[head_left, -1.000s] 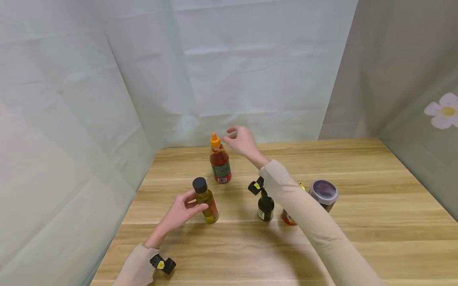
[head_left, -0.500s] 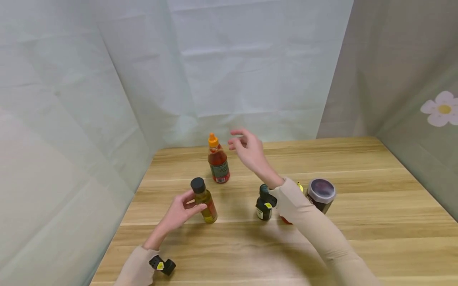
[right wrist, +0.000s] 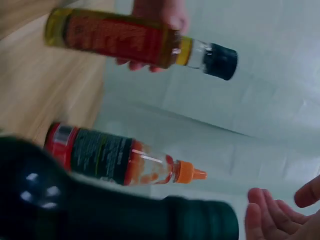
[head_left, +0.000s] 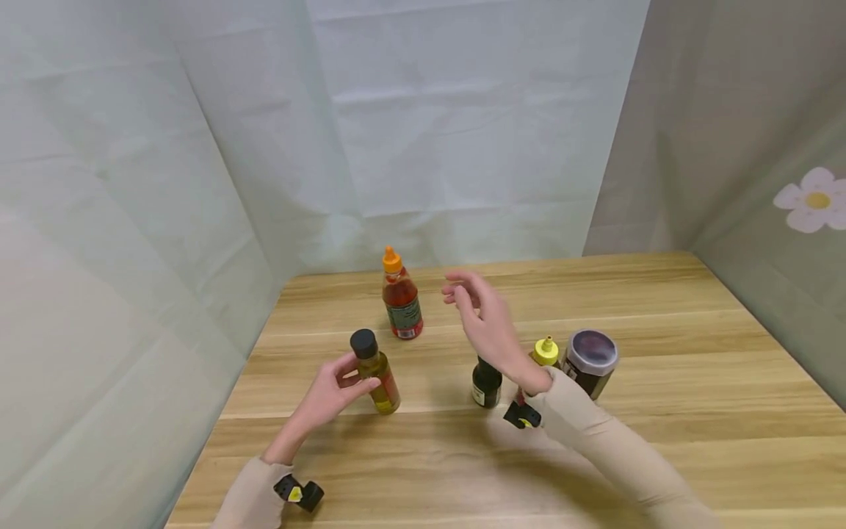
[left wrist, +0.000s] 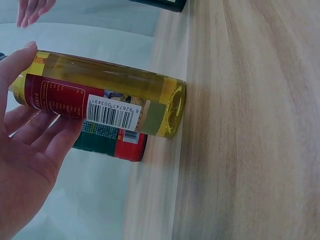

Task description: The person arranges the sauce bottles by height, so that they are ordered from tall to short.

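My left hand (head_left: 333, 389) grips a bottle of yellow oil (head_left: 383, 386) with a black cap, which stands upright on the wooden table. Its barcode label faces the left wrist view, where thumb and fingers wrap the bottle (left wrist: 110, 95). Behind it stands a red chilli sauce bottle (head_left: 402, 301) with an orange nozzle. Held in the air with loosely bent fingers, my right hand (head_left: 485, 319) holds nothing. A dark bottle (head_left: 487, 389) is just below that hand, its upper part partly hidden by it. In the right wrist view, the dark bottle's neck (right wrist: 150, 215) fills the lower foreground.
Right of the dark bottle is a bottle with a yellow nozzle cap (head_left: 546, 351), mostly covered by my right wrist. Beside it stands a dark jar (head_left: 590, 360) with a pale-rimmed lid. Pale cloth walls (head_left: 463, 147) border the table (head_left: 694, 353) at back and sides.
My right hand has drawn away from the orange-capped sauce bottle, moving right and back toward me. The yellow nozzle cap has come into fuller view. The left hand keeps its grip in place.
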`<action>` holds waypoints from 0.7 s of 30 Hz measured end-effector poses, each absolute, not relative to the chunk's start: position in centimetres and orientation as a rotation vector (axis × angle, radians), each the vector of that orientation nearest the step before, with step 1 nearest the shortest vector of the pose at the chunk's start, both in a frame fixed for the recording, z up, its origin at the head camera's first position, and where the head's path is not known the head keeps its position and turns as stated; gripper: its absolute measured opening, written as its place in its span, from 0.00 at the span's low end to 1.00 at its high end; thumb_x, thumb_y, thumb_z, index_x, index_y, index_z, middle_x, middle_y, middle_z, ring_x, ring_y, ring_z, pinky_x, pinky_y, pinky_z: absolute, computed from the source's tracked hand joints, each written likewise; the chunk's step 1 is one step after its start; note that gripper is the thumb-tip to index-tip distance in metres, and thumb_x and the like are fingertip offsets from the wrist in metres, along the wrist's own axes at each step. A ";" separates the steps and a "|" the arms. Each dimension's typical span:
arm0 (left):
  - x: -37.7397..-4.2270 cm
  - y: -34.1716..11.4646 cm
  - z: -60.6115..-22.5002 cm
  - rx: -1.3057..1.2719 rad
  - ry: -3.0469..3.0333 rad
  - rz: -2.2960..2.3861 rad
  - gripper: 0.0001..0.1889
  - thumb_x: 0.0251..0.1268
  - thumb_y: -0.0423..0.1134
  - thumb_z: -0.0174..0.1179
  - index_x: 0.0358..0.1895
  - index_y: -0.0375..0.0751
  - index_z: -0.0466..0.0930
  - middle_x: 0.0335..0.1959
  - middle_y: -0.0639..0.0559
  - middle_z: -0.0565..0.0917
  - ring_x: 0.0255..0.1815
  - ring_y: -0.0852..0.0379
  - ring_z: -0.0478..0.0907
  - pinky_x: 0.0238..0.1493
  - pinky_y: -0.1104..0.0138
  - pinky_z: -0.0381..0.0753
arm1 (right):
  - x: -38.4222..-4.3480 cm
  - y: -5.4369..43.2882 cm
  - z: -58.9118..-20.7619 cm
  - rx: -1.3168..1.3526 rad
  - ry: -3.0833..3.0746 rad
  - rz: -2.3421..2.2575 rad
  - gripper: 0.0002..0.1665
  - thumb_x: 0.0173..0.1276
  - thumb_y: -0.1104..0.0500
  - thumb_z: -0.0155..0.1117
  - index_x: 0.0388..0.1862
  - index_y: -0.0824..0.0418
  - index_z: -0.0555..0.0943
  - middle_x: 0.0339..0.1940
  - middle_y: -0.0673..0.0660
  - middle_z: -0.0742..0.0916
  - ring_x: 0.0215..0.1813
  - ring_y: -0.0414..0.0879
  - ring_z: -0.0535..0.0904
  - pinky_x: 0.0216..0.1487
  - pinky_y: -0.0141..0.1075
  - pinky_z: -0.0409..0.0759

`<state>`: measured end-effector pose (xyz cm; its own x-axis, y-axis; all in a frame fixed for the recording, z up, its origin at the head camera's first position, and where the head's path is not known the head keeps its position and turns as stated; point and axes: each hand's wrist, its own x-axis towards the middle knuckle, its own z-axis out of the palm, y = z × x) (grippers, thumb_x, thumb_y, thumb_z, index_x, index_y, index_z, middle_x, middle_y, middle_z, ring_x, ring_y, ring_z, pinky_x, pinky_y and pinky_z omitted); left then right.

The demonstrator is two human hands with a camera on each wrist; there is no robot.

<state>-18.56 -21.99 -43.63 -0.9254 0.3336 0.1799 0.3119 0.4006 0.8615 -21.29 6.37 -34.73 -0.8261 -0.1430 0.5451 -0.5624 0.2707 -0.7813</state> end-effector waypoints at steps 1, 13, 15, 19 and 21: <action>-18.6 -22.0 -43.6 0.602 2.611 1.600 0.24 0.63 0.38 0.65 0.62 0.40 0.74 0.56 0.38 0.81 0.60 0.39 0.77 0.57 0.57 0.82 | -21.0 6.5 -35.0 0.651 -2.146 1.529 0.15 0.78 0.60 0.46 0.56 0.62 0.76 0.44 0.58 0.87 0.45 0.47 0.84 0.45 0.39 0.84; -18.6 -21.9 -43.8 0.601 2.624 1.593 0.25 0.62 0.39 0.65 0.62 0.40 0.74 0.56 0.38 0.81 0.60 0.40 0.77 0.56 0.55 0.82 | -17.7 9.2 -37.7 0.646 -2.201 1.355 0.22 0.72 0.63 0.55 0.64 0.63 0.69 0.61 0.58 0.78 0.63 0.50 0.73 0.62 0.48 0.74; -18.6 -21.9 -43.8 0.606 2.628 1.591 0.24 0.62 0.39 0.65 0.62 0.40 0.74 0.56 0.39 0.81 0.60 0.41 0.77 0.56 0.54 0.82 | -17.2 9.5 -38.2 0.622 -2.273 1.359 0.27 0.70 0.62 0.58 0.67 0.63 0.66 0.64 0.60 0.75 0.66 0.52 0.70 0.65 0.50 0.72; -18.6 -21.9 -43.8 0.621 2.627 1.592 0.24 0.63 0.38 0.64 0.62 0.39 0.73 0.56 0.37 0.81 0.60 0.39 0.77 0.56 0.53 0.81 | -16.6 10.0 -39.3 0.556 -2.408 1.419 0.35 0.67 0.61 0.63 0.69 0.64 0.61 0.65 0.64 0.74 0.68 0.57 0.69 0.68 0.54 0.69; -18.6 -21.9 -43.8 0.621 2.626 1.590 0.24 0.64 0.38 0.64 0.62 0.40 0.73 0.56 0.37 0.81 0.60 0.38 0.76 0.56 0.53 0.81 | -16.3 10.1 -39.9 0.516 -2.466 1.491 0.37 0.67 0.60 0.63 0.71 0.63 0.58 0.65 0.65 0.74 0.68 0.58 0.70 0.70 0.55 0.67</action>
